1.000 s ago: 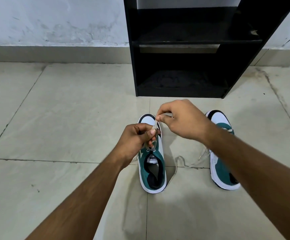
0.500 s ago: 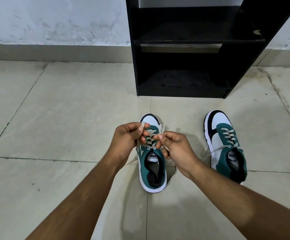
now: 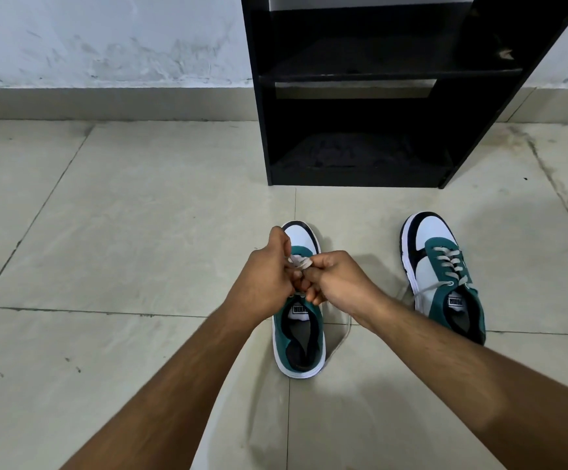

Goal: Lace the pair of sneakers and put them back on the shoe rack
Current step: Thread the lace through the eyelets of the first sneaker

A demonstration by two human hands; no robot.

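Pale, stained floor tiles (image 3: 113, 232) fill most of the view, meeting a scuffed white wall (image 3: 106, 39) at the far edge. Against that wall stands the black shoe rack (image 3: 354, 96), its two visible shelves bare and dark. In front of it, on the floor, sit two green, white and black sneakers, toes pointing toward the rack and well apart from each other. The right-hand sneaker (image 3: 443, 276) shows laces crossed up its front, with a loose end trailing off its inner side onto the tile. The near sneaker (image 3: 298, 334) lies between the person's forearms, its front half covered by both hands. The left hand (image 3: 269, 271) and right hand (image 3: 335, 278) are pressed knuckle to knuckle above the tongue, each with fingers curled closed on a piece of the pale lace (image 3: 301, 262). Another strand of lace (image 3: 342, 337) curves across the tile just beside this sneaker's right edge.
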